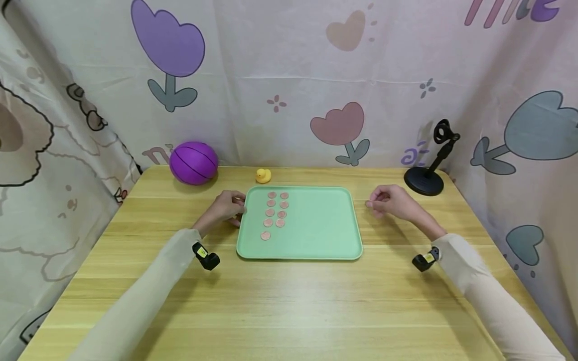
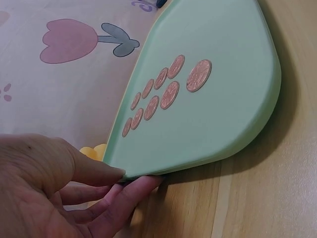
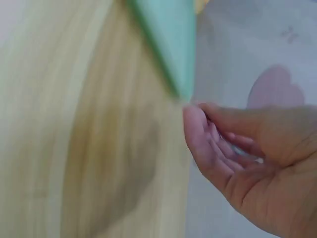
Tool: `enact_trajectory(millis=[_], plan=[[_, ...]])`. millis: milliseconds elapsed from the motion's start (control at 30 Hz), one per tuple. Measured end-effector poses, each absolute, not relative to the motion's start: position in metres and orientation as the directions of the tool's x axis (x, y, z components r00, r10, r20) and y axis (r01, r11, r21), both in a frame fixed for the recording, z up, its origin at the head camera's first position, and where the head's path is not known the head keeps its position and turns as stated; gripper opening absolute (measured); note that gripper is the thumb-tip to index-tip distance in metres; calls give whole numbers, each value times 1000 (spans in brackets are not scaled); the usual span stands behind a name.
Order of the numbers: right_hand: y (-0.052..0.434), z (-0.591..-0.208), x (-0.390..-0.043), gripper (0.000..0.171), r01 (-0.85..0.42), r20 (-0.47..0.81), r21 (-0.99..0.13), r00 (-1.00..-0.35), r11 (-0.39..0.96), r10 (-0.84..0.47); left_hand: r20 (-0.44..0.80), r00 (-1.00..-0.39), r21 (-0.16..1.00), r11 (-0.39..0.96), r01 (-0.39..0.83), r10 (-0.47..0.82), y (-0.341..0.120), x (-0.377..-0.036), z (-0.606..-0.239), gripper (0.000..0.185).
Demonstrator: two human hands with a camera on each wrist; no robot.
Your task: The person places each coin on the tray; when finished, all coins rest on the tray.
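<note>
A pale green tray (image 1: pixel 322 223) lies on the wooden table, with several copper-coloured coins (image 1: pixel 269 212) in two columns on its left part. My left hand (image 1: pixel 228 205) pinches the tray's left edge. In the left wrist view, the left thumb (image 2: pixel 96 168) is on the rim and the fingers (image 2: pixel 121 206) are curled beneath it. My right hand (image 1: pixel 390 200) hovers just off the tray's right side, apart from it. Its thumb and index fingertips meet or nearly meet, and the other fingers are loosely bent. Nothing shows between them, though the right wrist view is blurred.
Behind the tray sits a small yellow rubber duck (image 1: pixel 263 175). A purple ball (image 1: pixel 194 163) stands at the table's back left, a black stand (image 1: pixel 426 180) at the back right. A patterned curtain (image 1: pixel 253 135) closes off the rear.
</note>
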State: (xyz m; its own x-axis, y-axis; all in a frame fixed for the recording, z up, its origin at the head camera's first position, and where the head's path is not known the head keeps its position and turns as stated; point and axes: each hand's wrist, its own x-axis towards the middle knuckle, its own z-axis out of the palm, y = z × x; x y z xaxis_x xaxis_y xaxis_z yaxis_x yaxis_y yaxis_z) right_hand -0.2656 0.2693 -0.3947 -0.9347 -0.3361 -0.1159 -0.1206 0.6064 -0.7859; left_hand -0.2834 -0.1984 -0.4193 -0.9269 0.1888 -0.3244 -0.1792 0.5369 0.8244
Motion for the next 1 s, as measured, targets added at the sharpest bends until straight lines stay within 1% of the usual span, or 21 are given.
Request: enact_trajectory(millis=[67, 167, 467, 567, 667, 867, 1000], plan=[[250, -390, -265, 17, -90, -124, -831, -931, 548, -342, -318, -927, 829, 533, -171, 198, -199, -283, -419, 52], [216, -389, -266, 17, -31, -181, -869, -909, 494, -375, -313, -928, 833, 529, -164, 205, -200, -283, -418, 53], [125, -409, -259, 13, 90, -308, -894, -835, 440, -455, -312, -930, 841, 512, -174, 197, -201, -281, -420, 51], [103, -417, -253, 13, 90, -309, -904, -815, 418, -491, -314, -929, 836, 520, -175, 193, -202, -278, -421, 50], [87, -424, -248, 13, 73, -289, -913, -810, 402, -510, -315, -930, 833, 524, -177, 188, -201, -278, -423, 50], [69, -431, -244, 16, 57, -271, -912, -828, 406, -491, -305, -934, 836, 522, -169, 186, -199, -280, -423, 50], [63, -430, -242, 22, 19, -253, -894, -846, 448, -469, -300, -936, 833, 529, -163, 185, -198, -281, -422, 51]])
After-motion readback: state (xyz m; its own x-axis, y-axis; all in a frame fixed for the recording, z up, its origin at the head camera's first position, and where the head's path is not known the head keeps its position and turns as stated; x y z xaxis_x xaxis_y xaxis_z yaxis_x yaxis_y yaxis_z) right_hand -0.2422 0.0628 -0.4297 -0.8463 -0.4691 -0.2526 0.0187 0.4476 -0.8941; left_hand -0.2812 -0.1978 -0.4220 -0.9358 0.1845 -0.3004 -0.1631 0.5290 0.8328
